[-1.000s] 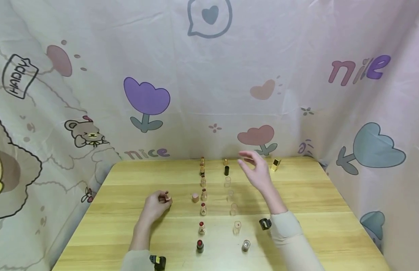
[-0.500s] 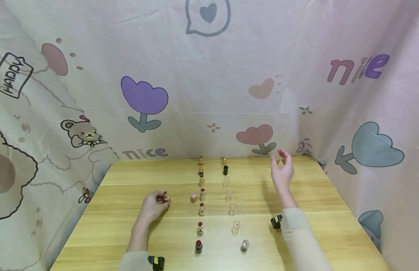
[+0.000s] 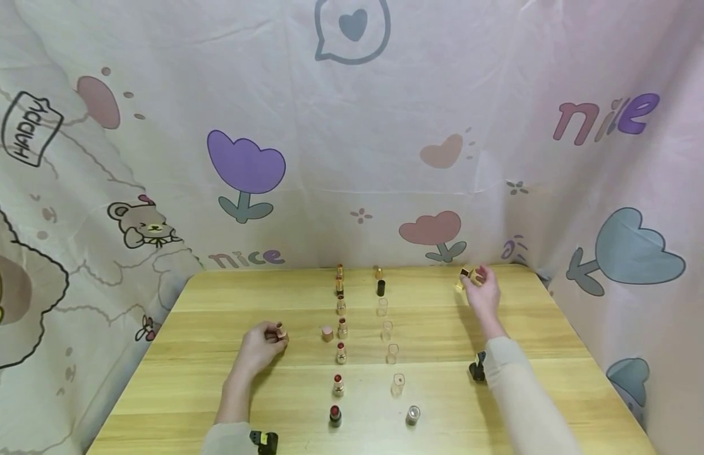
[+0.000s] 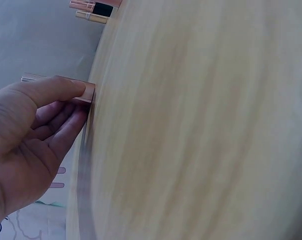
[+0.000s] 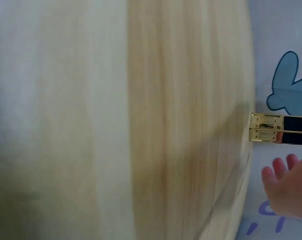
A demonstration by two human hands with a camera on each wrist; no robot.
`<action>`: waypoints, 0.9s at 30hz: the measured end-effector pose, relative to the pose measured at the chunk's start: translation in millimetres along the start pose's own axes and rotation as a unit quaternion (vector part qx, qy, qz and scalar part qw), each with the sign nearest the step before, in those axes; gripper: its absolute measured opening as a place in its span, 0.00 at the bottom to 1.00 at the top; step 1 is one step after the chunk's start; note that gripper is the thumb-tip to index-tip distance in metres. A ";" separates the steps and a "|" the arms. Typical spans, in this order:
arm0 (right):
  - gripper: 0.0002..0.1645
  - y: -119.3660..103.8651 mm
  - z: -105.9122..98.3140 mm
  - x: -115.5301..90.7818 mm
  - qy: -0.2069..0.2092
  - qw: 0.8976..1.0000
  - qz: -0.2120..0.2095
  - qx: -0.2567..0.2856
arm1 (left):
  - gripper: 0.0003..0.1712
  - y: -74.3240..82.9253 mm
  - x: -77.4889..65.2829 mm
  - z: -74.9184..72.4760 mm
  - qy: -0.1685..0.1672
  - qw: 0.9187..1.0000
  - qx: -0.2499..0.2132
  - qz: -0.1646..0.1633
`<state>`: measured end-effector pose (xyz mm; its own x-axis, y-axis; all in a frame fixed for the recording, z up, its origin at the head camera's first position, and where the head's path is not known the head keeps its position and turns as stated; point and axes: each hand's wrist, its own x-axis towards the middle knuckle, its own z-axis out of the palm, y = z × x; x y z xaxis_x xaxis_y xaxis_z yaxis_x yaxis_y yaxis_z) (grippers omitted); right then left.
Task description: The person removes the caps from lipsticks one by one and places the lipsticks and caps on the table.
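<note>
My left hand point(image 3: 263, 347) pinches a rose-gold lipstick tube point(image 4: 91, 91) between thumb and fingers, its base on the table at the left. At the far right of the table stands a square gold lipstick with black sides point(image 5: 278, 129). Close beside it is my right hand point(image 3: 483, 297), thumb and fingers spread apart. In the right wrist view the fingertips point(image 5: 279, 167) are clear of the lipstick; the thumb is out of sight there. Uncapped lipsticks point(image 3: 338, 384) stand upright in a column mid-table. A short pink cap point(image 3: 327, 333) is just left of that column.
Right of the lipsticks runs a second column of caps, with several clear ones point(image 3: 392, 354), a black one point(image 3: 381, 288) and a gold one point(image 3: 379, 273). A silver-topped cap point(image 3: 412, 415) stands nearest. Behind the wooden table point(image 3: 500, 404) hangs a printed curtain point(image 3: 352, 126).
My right hand has moved right from above the cap column, then down beside the square gold lipstick. My left hand keeps its hold on the rose-gold tube in the same place.
</note>
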<state>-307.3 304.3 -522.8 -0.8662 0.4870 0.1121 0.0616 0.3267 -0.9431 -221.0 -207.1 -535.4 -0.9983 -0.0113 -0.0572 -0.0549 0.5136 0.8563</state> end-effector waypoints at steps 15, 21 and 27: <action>0.29 7.7 9.4 8.6 -0.038 0.996 0.027 -0.081 | 0.19 -0.9 0.1 0.6 -0.002 1.000 -0.022 0.004; 0.29 5.8 8.5 4.3 -0.055 0.996 0.036 -0.068 | 0.19 -2.5 -0.5 0.4 0.001 1.000 -0.028 0.001; 0.29 5.4 6.3 -1.5 -0.058 0.996 0.037 -0.061 | 0.21 -1.6 -2.1 0.4 -0.002 1.000 -0.021 0.001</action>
<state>-308.8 300.2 -530.0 -0.9078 0.4194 0.0005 0.1808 0.3923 -0.9019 -218.8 -207.6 -536.9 -0.9984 -0.0063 -0.0567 -0.0528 0.4780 0.8768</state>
